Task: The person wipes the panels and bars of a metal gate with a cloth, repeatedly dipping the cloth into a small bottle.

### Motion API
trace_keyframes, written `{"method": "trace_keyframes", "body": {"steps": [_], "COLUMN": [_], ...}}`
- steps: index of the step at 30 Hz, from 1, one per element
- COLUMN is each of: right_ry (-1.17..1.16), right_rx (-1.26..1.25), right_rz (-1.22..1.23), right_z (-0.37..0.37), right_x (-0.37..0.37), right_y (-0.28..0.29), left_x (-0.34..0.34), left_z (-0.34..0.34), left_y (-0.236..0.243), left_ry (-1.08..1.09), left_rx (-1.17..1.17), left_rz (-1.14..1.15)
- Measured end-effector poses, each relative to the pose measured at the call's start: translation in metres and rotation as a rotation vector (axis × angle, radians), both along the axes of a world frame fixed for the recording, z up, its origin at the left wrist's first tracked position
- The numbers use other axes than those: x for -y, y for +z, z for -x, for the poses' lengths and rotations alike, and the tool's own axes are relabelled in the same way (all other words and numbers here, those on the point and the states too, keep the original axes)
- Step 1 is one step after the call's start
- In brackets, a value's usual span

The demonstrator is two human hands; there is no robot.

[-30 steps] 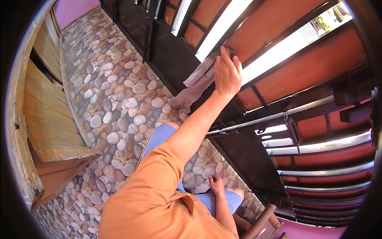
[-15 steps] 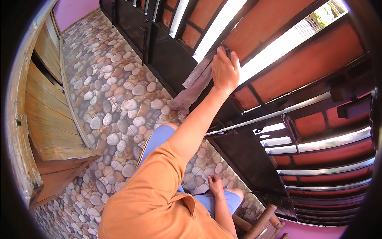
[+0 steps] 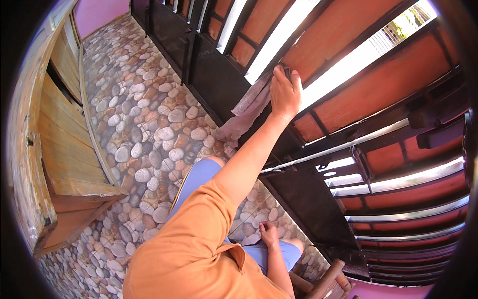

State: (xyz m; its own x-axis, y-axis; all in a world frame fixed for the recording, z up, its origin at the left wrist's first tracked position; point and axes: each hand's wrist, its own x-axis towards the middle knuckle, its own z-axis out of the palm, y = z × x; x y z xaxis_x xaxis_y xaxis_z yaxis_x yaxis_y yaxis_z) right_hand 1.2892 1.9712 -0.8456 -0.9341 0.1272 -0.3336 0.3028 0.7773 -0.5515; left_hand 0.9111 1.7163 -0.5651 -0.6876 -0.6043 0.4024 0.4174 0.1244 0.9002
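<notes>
My left hand (image 3: pixel 286 95) is stretched out to the gate, its fingers closed over a greyish-pink cloth (image 3: pixel 251 101). The cloth is pressed against a dark metal bar beside a bright gap, and its loose end hangs down toward the floor. The gate (image 3: pixel 209 67) has a black frame with reddish-brown panels (image 3: pixel 331 42). My fingertips are partly hidden behind the bar and cloth. Lower down, my right hand (image 3: pixel 269 233) rests by my right thigh with its fingers curled in, and nothing shows in it.
A worn wooden cabinet-like piece (image 3: pixel 69 149) stands at the left. The floor (image 3: pixel 144 144) has a pebble pattern. Near my right leg is a wooden frame of round poles (image 3: pixel 326 281). A metal latch bar (image 3: pixel 348 142) crosses the gate at the right.
The view has shifted slightly, moving the gate and floor a little down and right. My left hand stays on the same bar with the cloth, its fingers slightly turned. My right hand has not moved.
</notes>
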Motion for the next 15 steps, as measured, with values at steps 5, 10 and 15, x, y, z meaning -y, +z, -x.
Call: {"method": "trace_keyframes", "body": {"steps": [5, 10, 15], "right_ry": [0.009, -0.039, 0.030], "right_rx": [-0.022, 0.086, 0.018], "right_rz": [0.011, 0.000, -0.015], "right_z": [-0.001, 0.004, 0.004], "right_x": [-0.004, -0.004, -0.004], "right_y": [-0.002, -0.003, -0.007], "left_x": [-0.018, -0.004, 0.010], "left_z": [-0.017, -0.003, -0.007], "left_y": [-0.003, 0.004, -0.003], "left_ry": [-0.072, 0.086, -0.011], "left_rx": [-0.013, 0.003, 0.118], "left_rz": [-0.040, -0.020, -0.108]}}
